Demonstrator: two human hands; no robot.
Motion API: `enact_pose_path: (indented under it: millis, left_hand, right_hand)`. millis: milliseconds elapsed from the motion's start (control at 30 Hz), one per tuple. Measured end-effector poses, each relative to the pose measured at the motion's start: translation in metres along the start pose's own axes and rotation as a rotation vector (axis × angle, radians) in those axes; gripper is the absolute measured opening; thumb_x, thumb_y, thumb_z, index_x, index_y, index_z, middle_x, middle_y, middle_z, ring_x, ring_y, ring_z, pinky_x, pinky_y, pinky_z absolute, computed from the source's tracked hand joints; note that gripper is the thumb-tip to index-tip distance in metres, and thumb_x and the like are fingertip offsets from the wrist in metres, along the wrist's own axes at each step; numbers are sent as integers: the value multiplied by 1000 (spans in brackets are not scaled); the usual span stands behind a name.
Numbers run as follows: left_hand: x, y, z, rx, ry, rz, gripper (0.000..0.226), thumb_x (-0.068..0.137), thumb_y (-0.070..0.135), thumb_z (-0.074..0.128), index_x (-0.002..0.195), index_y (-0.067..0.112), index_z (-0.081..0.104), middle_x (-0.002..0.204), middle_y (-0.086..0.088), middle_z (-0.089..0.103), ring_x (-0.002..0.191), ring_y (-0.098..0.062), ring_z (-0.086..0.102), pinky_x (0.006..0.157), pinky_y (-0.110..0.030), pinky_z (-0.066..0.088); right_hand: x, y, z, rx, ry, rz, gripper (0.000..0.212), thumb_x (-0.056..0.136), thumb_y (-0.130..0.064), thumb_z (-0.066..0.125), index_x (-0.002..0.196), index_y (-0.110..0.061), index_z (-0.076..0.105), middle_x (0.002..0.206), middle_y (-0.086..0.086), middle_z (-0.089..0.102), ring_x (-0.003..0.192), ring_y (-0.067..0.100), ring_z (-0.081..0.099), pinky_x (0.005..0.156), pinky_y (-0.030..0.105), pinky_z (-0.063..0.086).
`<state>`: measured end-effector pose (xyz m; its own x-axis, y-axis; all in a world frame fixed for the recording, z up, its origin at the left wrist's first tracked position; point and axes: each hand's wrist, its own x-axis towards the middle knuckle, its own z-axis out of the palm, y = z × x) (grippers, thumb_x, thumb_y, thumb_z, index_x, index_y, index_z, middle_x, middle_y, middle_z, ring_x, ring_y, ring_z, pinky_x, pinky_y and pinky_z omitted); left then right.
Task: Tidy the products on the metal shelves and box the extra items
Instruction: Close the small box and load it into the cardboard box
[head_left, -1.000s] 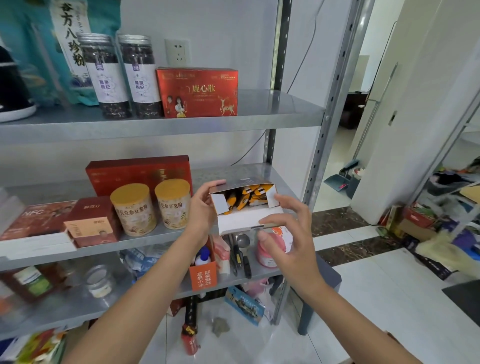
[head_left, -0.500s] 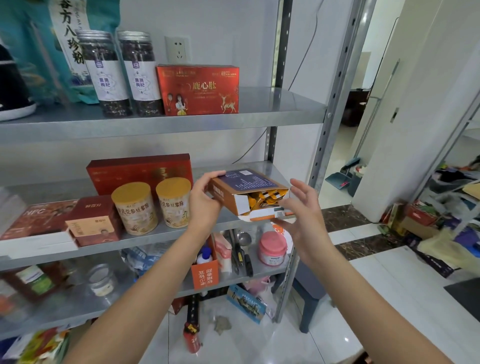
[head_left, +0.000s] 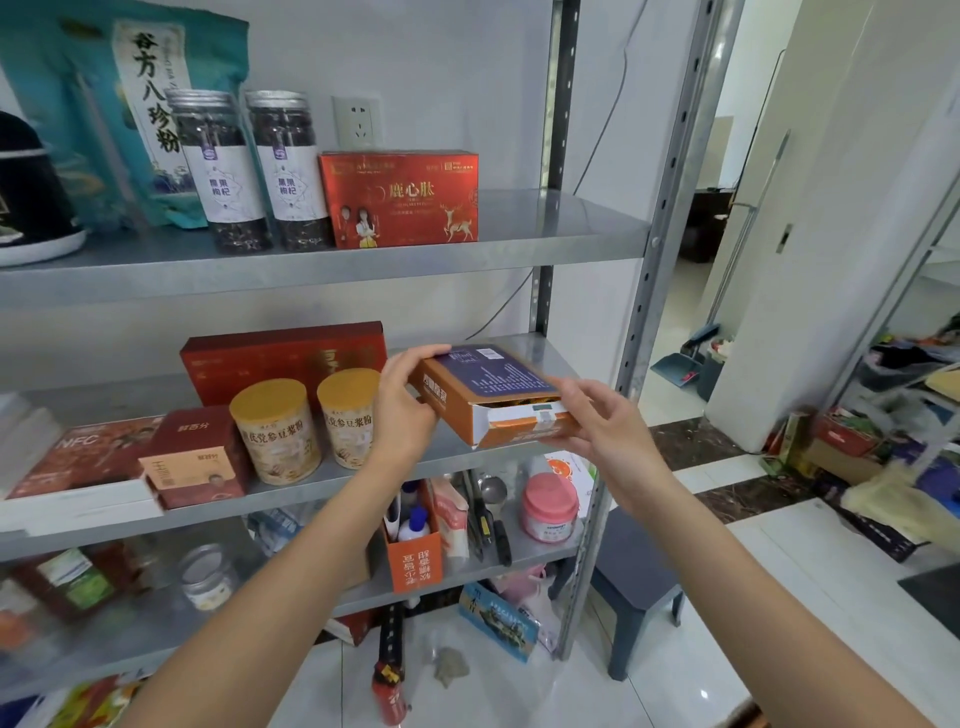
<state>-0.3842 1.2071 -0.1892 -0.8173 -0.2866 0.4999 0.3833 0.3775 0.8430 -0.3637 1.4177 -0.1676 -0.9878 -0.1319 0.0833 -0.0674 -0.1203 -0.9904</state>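
Observation:
I hold an orange box with a dark blue top (head_left: 488, 395) flat over the right end of the middle metal shelf (head_left: 545, 353). My left hand (head_left: 402, 402) grips its left end. My right hand (head_left: 597, 415) presses on its front end flap, which is nearly folded down; a strip of orange sachets shows in the gap. Left of the box on this shelf stand two yellow-lidded tins (head_left: 275, 431) and a large dark red box (head_left: 283, 358). The top shelf (head_left: 545, 228) carries a red deer-print box (head_left: 400, 200) and two jars (head_left: 254, 171).
The lower shelf holds an orange carton (head_left: 415, 564), a pink tub (head_left: 550, 506) and utensils. A grey stool (head_left: 636, 584) stands right of the shelf post (head_left: 631, 364). Cluttered boxes (head_left: 841, 441) and another rack sit at the far right. Items lie on the floor below the shelves.
The box went from upright with open flaps showing sachets to lying flat, blue side up. My right hand moved onto the end flap and pushed it nearly shut.

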Motion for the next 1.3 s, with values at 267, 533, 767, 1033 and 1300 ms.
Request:
enact_pose_path:
  millis: [267, 533, 767, 1033, 1300]
  left_hand:
    - [-7, 5, 5, 103, 33, 26, 49, 80, -13, 67, 112, 23, 63, 117, -5, 55, 104, -8, 49, 84, -8, 43]
    - [-36, 17, 31, 216, 201, 2, 56, 77, -14, 69, 119, 21, 63, 122, -3, 42, 116, -18, 44, 97, -33, 48]
    - [-41, 25, 10, -274, -58, -188, 81, 77, -19, 63, 139, 30, 43, 130, 2, 44, 121, -8, 49, 91, -23, 51]
    - [-30, 28, -3, -670, -181, -632, 45, 95, 41, 56, 134, 19, 54, 119, -7, 69, 111, -25, 66, 89, -42, 54]
    - [-36, 22, 11, -531, -191, -668, 17, 103, 32, 44, 113, 42, 54, 89, 12, 76, 79, -5, 73, 61, -24, 56]
  right_hand:
    - [-3, 7, 15, 89, 223, 35, 27, 94, -32, 60, 114, -15, 56, 112, 14, 68, 85, 16, 72, 60, 22, 57]
    - [-6, 8, 41, 553, 440, 226, 16, 103, -21, 46, 118, -24, 46, 101, 5, 64, 76, 15, 66, 59, 29, 54]
    - [-5, 2, 16, 516, 241, 198, 17, 104, -15, 42, 105, -27, 55, 88, 1, 73, 76, 15, 69, 66, 31, 56]
    - [-1, 6, -13, 349, 13, 111, 47, 104, -16, 39, 81, -36, 74, 87, -2, 76, 78, 12, 73, 61, 30, 60]
    - [1, 4, -16, 185, 0, 105, 31, 102, -32, 44, 95, -57, 61, 98, -3, 76, 85, 14, 73, 62, 28, 60]
